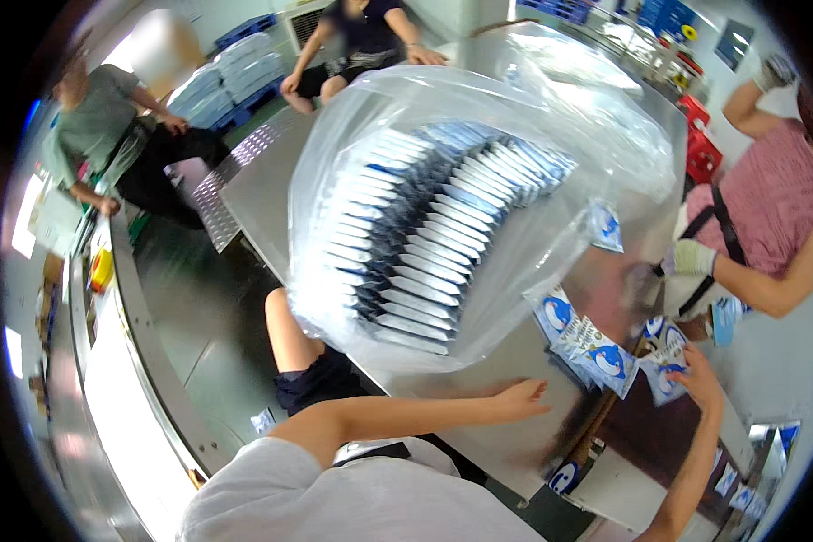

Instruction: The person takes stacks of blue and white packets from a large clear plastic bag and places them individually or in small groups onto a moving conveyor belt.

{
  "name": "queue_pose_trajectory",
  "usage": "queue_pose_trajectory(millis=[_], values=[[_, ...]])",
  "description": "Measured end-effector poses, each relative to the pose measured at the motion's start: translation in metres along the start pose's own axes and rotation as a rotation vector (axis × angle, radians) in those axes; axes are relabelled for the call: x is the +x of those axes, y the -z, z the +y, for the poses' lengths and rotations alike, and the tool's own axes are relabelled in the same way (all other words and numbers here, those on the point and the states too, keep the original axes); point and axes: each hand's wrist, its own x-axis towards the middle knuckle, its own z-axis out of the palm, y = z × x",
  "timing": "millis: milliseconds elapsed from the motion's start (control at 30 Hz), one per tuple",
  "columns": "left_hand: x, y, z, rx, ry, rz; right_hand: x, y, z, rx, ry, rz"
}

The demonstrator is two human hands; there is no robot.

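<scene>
A large clear plastic bag [551, 271] lies on the steel table in front of me, its mouth spread wide. Inside it, small white and blue sachets [425, 275] stand on edge in two long, curving rows. My left hand [522, 398] hovers over the table near the bag's lower edge, fingers stretched and nothing in them. At the right, my right hand [700, 379] grips a sachet [661, 375] with a blue whale picture. Just left of it, several overlapping sachets [601, 354] lie at the table's edge.
A single sachet [605, 226] rests beside the bag's right side. Another clear bag [596, 99] lies behind. A gloved co-worker [768, 208] stands at the right; two people sit at the far left. A brown conveyor belt [646, 434] runs below my right hand.
</scene>
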Motion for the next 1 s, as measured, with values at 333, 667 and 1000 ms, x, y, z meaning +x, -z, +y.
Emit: queue_pose_trajectory(millis=[333,667,1000], values=[[0.078,-0.03,0.06,-1.011,0.107,0.385,0.082,-0.112,-0.038,0.423,-0.124,-0.409],[0.129,0.046,0.028,-0.566,0.3,0.701,0.141,-0.143,-0.092,0.564,-0.048,-0.245],[0.003,0.057,0.041,-0.336,-0.786,0.199,0.042,-0.251,-0.117,0.525,0.225,0.472]])
